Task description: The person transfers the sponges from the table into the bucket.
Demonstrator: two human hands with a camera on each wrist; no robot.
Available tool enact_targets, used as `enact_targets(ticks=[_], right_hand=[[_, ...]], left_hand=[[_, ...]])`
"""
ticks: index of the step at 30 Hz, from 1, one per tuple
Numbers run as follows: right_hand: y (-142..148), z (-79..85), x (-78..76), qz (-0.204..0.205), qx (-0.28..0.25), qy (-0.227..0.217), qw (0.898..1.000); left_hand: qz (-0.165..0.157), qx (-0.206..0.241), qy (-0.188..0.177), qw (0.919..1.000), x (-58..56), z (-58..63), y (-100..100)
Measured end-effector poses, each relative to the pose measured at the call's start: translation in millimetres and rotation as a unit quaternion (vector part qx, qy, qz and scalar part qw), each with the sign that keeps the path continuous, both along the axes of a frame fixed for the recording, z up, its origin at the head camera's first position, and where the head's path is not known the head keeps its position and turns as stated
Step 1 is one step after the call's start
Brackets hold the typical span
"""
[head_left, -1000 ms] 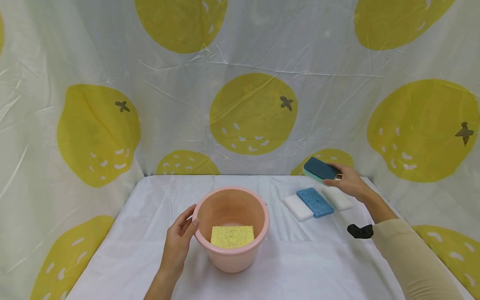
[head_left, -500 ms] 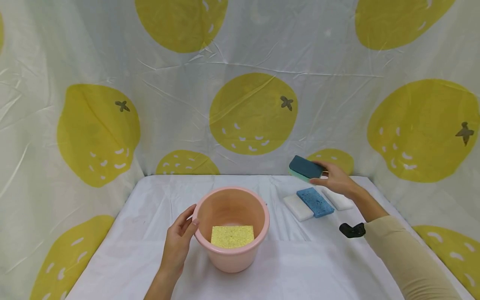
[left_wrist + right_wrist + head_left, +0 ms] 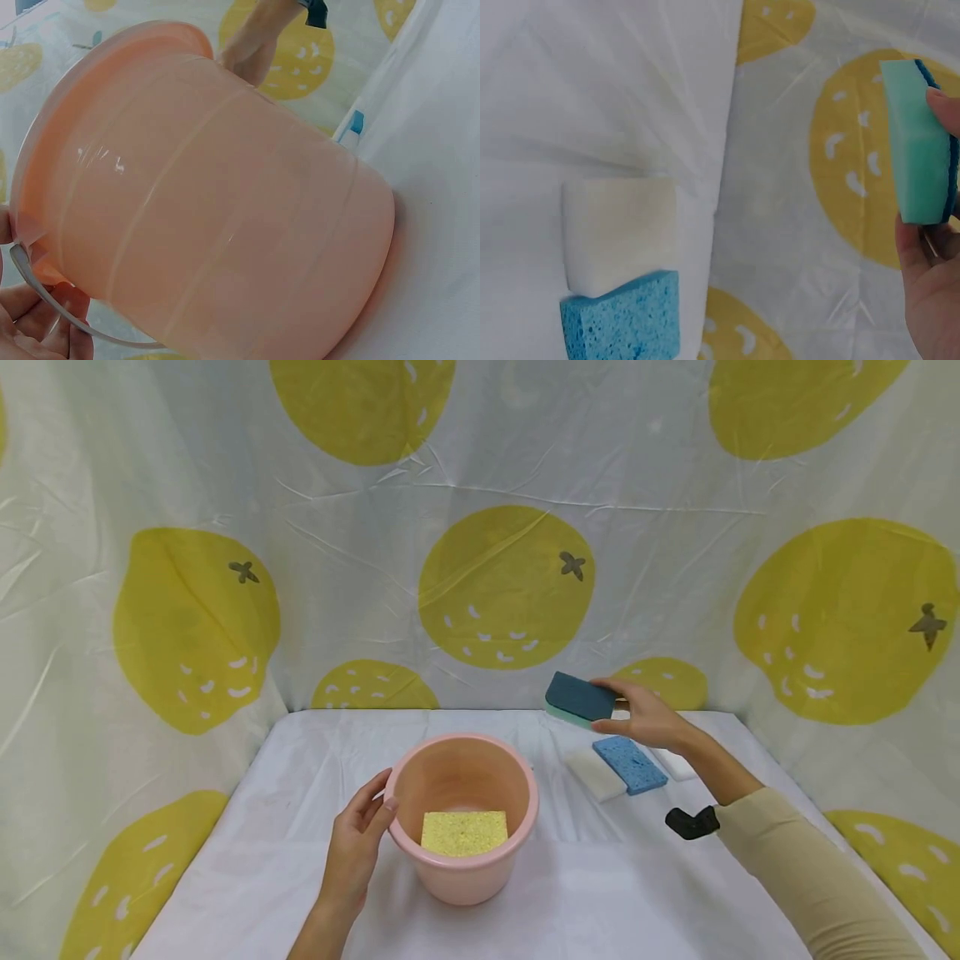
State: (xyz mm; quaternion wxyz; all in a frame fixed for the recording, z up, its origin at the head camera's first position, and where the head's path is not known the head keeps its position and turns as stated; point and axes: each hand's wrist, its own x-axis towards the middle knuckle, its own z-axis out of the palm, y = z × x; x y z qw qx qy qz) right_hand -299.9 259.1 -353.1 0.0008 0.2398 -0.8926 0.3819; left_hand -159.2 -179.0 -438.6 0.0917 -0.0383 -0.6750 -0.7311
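Held above the table at the back right is a scouring sponge (image 3: 581,697), dark blue-green on top with a mint foam body (image 3: 916,142). My right hand (image 3: 651,720) pinches it by its right end, thumb and fingers on opposite edges. On the left, my left hand (image 3: 355,841) grips the rim of a pink bucket (image 3: 467,881), thumb over the edge and fingers outside. A yellow sponge (image 3: 464,833) lies inside the bucket. In the left wrist view the bucket's side wall (image 3: 210,195) and a thin handle (image 3: 71,319) show beside the fingers.
Right of the bucket, a white sponge (image 3: 597,775) and a porous blue sponge (image 3: 630,765) overlap on the white cloth-covered table (image 3: 637,893). Another white sponge (image 3: 678,765) is partly hidden behind my right forearm. A lemon-print curtain (image 3: 360,577) surrounds the table.
My right hand has carried the scouring sponge leftward, from above the right-hand white sponge to nearer the bucket. The left hand and bucket have stayed in place.
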Motion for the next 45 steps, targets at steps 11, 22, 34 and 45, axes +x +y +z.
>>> enact_targets(ticks=[11, 22, 34, 45], right_hand=[[-27.9, 5.4, 9.1, 0.058, 0.014, 0.042, 0.997], [-53.6, 11.5, 20.4, 0.103, 0.022, 0.055, 0.993], [-71.7, 17.5, 27.7, 0.137, 0.019, 0.056, 0.989], [-89.1, 21.1, 32.0, 0.165, 0.017, 0.058, 0.984]], left_hand=[[-0.006, 0.006, 0.006, 0.9999, 0.0, -1.4, 0.5], [0.0, 0.005, 0.006, 1.0, -0.4, -2.1, 0.1], [-0.006, 0.007, 0.01, 0.9999, 0.0, -2.6, 0.1], [-0.004, 0.006, 0.007, 1.0, -0.2, -1.6, -0.3]])
